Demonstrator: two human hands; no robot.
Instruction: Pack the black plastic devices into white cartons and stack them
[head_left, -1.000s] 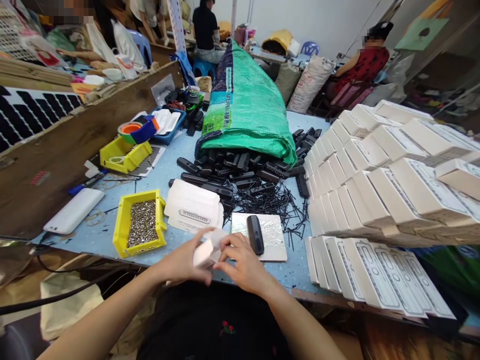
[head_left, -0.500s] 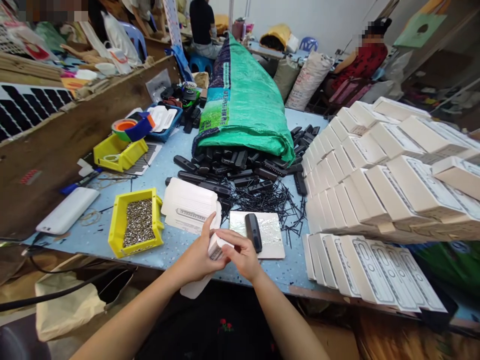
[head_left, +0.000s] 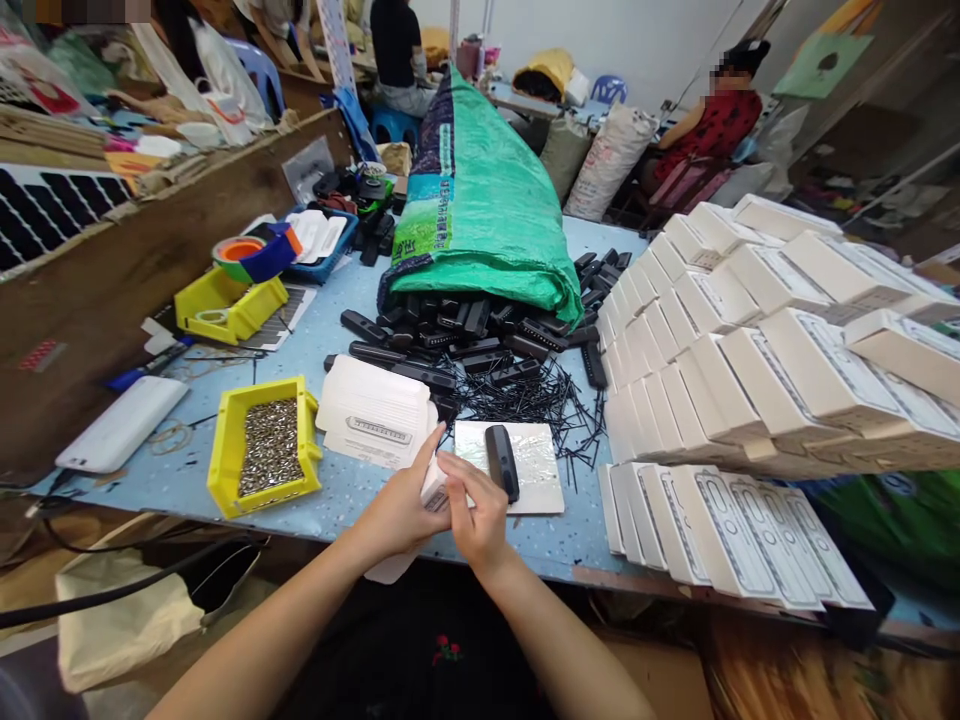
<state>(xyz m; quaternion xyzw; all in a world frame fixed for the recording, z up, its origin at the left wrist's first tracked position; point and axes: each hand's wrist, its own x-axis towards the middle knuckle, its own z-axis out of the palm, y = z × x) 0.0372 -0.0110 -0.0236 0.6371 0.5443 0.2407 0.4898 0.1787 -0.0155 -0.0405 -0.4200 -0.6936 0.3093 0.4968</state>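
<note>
While the left hand [head_left: 405, 503] clasped a box [head_left: 433, 487] and the right hand [head_left: 481, 508] touched it, grip unclear, formed boxes [head_left: 718, 385] stood stacked right; flat cartons [head_left: 373, 400] lay unfolded, left.

White box [head_left: 433, 490] shifted right, left fingers [head_left: 433, 446] too

At the back we see a pale wall [head_left: 637, 35] in even light, with shadow toward the right. A far counter [head_left: 519, 98] and a blue plastic chair [head_left: 609, 90] stand before it, and a blue stool [head_left: 395, 127] farther left. Nearer us, a brown wooden board [head_left: 124, 290] edges our speckled blue counter [head_left: 292, 365].
</note>
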